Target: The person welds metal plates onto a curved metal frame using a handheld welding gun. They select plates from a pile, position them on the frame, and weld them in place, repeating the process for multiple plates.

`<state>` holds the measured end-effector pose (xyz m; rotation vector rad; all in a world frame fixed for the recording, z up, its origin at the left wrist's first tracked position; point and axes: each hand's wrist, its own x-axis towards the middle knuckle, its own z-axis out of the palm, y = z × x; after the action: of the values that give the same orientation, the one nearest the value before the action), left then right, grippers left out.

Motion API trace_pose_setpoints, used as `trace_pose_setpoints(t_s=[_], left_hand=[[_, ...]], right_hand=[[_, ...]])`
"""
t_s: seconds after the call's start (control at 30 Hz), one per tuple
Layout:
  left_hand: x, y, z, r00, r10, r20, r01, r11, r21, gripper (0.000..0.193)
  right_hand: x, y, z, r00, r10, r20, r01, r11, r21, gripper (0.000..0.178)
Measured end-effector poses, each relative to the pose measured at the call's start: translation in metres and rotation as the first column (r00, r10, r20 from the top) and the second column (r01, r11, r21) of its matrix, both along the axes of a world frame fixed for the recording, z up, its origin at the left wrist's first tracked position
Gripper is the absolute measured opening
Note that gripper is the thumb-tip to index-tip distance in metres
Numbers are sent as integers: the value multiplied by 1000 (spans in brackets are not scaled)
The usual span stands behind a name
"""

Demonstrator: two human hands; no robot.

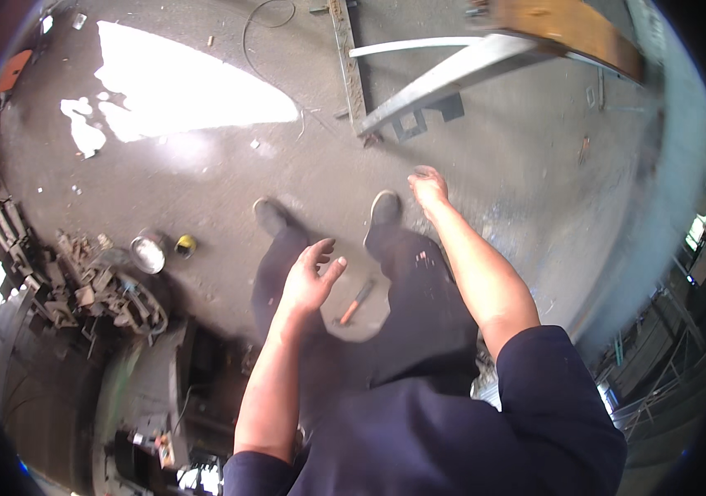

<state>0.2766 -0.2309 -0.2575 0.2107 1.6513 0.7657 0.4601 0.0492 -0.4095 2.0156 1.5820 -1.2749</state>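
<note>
My left hand (313, 277) hangs in the air over my left thigh, its fingers and thumb apart and holding nothing. Farther forward, my right hand (429, 188) is held out over the floor beside my right shoe, fingers loosely bent with nothing visible in them. A tool with an orange and dark handle (356, 304), perhaps a hammer, lies on the floor between my legs. Ahead stands a metal frame with a pale diagonal bar (439, 83) and a rusty beam (349, 70). Neither hand touches it.
A brown block-like piece (572, 29) sits at the frame's upper right. Scrap metal pieces (92, 281) lie heaped at the left, near a round tin (149, 252) and a yellow can (186, 245). A large pale blurred surface (658, 190) rises on the right. A thin cable (245, 41) curves across the floor.
</note>
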Motion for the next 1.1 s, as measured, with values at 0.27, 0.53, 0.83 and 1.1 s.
trace_pose_setpoints(t_s=[0.27,0.53,0.83,1.1], left_hand=[[-39,70,-63,807,-403,-432,483,871,89,56],[-119,74,-57,604,-410,-683,552,834,-12,64],[-98,98,-54,481,-420,-770,573,815,-87,63],[-79,111,-66,449,-495,-744,545,811,-211,56]], right_hand=[[5,134,-167,813,455,364,-541,820,185,50],[42,267,-298,675,728,123,-680,548,488,75],[11,314,-296,189,875,446,-979,135,150,91],[98,366,-321,813,573,103,-573,758,312,103]])
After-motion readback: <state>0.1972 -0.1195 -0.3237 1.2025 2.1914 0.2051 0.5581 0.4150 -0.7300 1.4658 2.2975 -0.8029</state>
